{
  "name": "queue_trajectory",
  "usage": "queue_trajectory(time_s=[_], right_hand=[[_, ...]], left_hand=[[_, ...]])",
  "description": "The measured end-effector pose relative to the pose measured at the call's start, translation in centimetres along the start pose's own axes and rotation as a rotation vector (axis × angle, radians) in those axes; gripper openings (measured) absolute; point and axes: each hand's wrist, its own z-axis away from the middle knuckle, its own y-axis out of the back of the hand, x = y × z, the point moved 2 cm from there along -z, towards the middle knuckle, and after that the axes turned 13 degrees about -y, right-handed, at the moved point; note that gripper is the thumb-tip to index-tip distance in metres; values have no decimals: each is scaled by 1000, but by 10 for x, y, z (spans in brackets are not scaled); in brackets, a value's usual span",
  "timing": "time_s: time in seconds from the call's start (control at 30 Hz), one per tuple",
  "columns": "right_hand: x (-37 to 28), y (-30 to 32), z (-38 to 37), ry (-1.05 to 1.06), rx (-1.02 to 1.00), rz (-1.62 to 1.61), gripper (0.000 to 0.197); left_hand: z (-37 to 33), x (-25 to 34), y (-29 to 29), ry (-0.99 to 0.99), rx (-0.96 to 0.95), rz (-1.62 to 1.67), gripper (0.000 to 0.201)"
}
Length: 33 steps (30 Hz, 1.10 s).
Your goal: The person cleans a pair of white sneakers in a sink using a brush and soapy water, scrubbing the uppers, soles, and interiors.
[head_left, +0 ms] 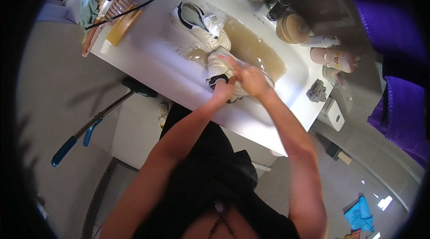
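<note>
Over the near side of the washbasin (148, 50), my left hand (223, 90) grips a white sneaker (217, 67) at its dark-lined opening, fingers partly inside the shoe. My right hand (253, 79) is closed against the sneaker's upper, one finger stretched along it. Some of its fingers are blurred, and whatever lies under them is hidden. A second white sneaker (190, 23) with a dark lining rests beyond, on the basin's sloping left side. Cloudy brown water (248, 46) with some foam stands in the basin, next to both shoes.
A faucet (275, 9), a round tan container (292, 28), pump bottles (333, 58) and a crumpled grey cloth (317, 91) line the right rim. Combs (121, 3) and a yellow bar-shaped item (123, 28) lie on the left. A long-handled floor tool (103, 113) leans below.
</note>
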Motion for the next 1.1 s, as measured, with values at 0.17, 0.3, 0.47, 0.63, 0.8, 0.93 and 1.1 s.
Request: queue_trajectory(time_s=[0.17,0.3,0.47,0.63,0.8,0.93,1.1], right_hand=[[51,4,46,-81,-5,-60,52],[118,-3,88,-425,-105,-154,44],[135,-30,43,-768,-95,-136,43],[161,-33,77,-595,-239,-172,44],[69,18,95,-310,243,-658,48],[-22,41,71,-303,267,-420,48],[23,57,36,-536,380,-239,48]], left_hand=[[5,3,5,-18,99,108,45],[10,12,2,-47,95,-70,51],[16,22,5,-79,42,-19,57],[26,36,8,-161,0,-204,51],[33,42,-8,-423,-55,-428,37],[42,54,-22,-912,-101,-450,35],[50,54,-33,-792,-146,-800,36]])
